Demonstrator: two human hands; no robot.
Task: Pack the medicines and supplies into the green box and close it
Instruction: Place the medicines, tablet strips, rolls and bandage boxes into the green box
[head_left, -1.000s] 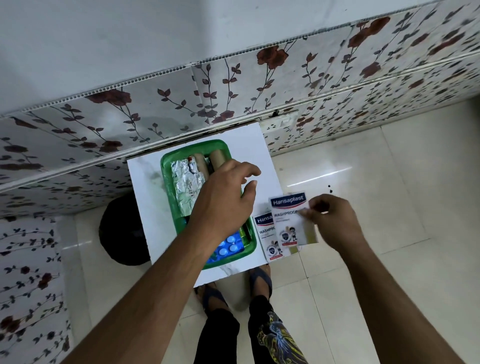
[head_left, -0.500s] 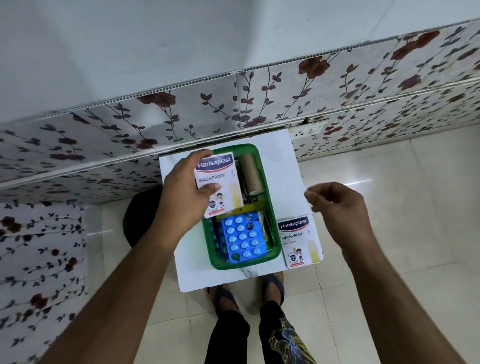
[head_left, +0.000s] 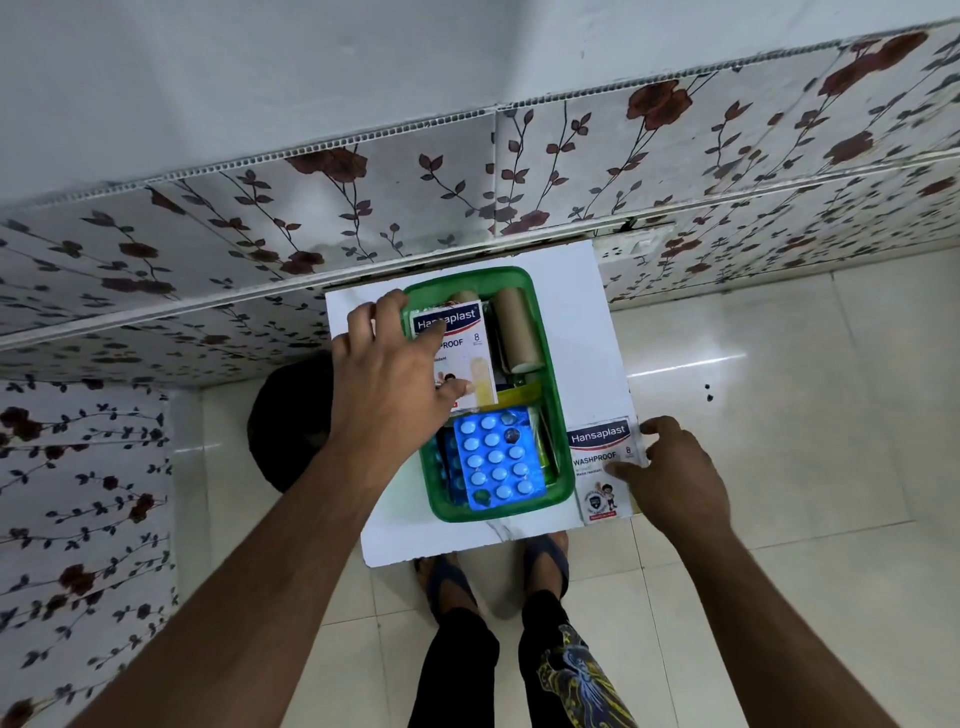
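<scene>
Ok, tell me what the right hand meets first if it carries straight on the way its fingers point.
The right hand points left at the Hansaplast packet on the white board; its fingertips look already on it, with the green box beyond.

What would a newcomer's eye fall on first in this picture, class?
Probably the green box in the middle of the white table, with a bright blue blister pack at its near end. The left hand lays one Hansaplast packet inside; the right hand touches another Hansaplast packet outside.
</scene>
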